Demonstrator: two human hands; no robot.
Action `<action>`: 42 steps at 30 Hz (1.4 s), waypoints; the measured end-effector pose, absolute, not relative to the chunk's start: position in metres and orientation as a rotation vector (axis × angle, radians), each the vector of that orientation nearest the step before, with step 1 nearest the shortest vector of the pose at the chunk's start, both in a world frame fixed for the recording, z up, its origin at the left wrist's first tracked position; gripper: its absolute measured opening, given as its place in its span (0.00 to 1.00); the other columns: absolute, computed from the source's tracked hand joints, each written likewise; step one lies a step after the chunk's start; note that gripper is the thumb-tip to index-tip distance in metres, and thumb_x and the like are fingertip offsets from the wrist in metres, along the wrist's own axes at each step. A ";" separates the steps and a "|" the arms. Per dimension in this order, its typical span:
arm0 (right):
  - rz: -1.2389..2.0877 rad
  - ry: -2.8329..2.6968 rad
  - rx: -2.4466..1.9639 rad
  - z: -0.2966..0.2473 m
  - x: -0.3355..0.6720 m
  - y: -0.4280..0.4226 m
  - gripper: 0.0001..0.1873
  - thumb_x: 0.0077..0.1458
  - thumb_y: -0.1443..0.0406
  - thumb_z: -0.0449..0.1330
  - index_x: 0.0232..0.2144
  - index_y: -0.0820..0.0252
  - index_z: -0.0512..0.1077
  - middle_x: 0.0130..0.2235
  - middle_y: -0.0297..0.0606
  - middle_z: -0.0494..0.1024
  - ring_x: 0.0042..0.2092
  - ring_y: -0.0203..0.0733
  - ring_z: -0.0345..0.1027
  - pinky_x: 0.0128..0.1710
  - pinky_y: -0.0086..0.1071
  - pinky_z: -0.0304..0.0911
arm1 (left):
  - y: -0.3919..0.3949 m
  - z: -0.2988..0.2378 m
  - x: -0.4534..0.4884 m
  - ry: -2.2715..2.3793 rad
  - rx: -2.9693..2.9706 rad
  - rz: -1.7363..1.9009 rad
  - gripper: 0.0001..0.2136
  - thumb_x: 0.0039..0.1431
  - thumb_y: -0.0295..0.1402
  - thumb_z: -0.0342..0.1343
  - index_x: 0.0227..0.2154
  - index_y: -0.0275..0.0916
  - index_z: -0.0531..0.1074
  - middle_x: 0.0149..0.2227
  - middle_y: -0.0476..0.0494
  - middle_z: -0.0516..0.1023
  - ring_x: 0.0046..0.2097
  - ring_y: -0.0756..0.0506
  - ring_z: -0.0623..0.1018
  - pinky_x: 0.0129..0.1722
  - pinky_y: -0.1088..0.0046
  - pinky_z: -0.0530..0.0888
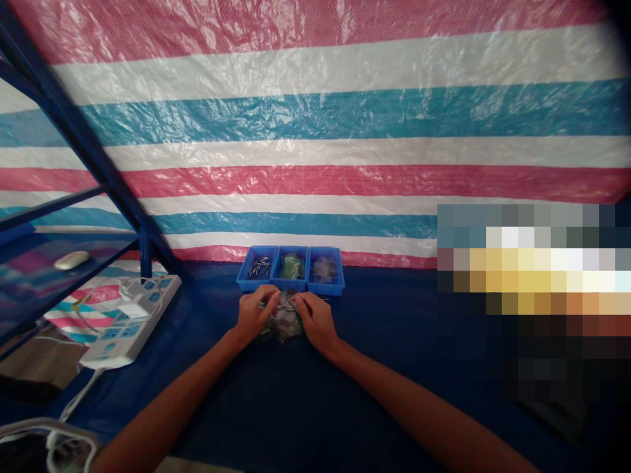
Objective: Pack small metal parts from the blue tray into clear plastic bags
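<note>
A person's left hand (pixel 252 314) and right hand (pixel 315 320) curl over a heap of small plastic packets (pixel 283 323) on a blue-covered table (pixel 207 407).
A red, white and blue striped tarpaulin (pixel 315 118) hangs behind the table, with a white power strip (pixel 125 335) at the left. The heap lies at the table's middle, just in front of a blue three-compartment tray (pixel 290 288) holding metal pins (pixel 259 267), green items (pixel 292 266) and clear packets (pixel 324 269), left to right. Both hands press in from either side, fingers (pixel 290 301) bent over the top, their tips nearly meeting.
</note>
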State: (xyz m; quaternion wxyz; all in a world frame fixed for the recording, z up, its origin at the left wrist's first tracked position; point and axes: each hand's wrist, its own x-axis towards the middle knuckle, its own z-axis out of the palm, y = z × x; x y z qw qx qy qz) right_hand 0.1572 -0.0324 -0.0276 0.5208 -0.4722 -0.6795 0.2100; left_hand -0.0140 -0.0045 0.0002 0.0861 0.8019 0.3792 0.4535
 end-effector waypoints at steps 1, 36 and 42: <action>0.503 -1.622 -1.133 -0.028 0.157 -0.032 0.16 0.62 0.61 0.46 0.33 0.60 0.73 0.33 0.38 0.76 0.36 0.39 0.68 0.38 0.29 0.60 | -0.004 0.000 -0.014 1.128 2.384 1.344 0.06 0.60 0.32 0.50 0.33 0.37 0.71 0.25 0.51 0.77 0.20 0.54 0.74 0.26 0.79 0.71; 0.466 -1.631 -1.051 -0.027 0.158 -0.034 0.11 0.60 0.64 0.50 0.35 0.59 0.72 0.33 0.37 0.72 0.33 0.37 0.64 0.35 0.29 0.58 | -0.005 -0.003 -0.011 1.119 2.426 1.392 0.07 0.57 0.35 0.56 0.31 0.37 0.75 0.30 0.47 0.79 0.26 0.52 0.76 0.30 0.79 0.74; 0.473 -1.666 -1.025 -0.026 0.158 -0.035 0.10 0.60 0.64 0.51 0.34 0.59 0.72 0.32 0.36 0.71 0.31 0.37 0.64 0.33 0.29 0.58 | -0.007 0.001 -0.010 1.141 2.425 1.399 0.08 0.57 0.35 0.55 0.30 0.37 0.75 0.28 0.48 0.80 0.25 0.52 0.76 0.29 0.79 0.73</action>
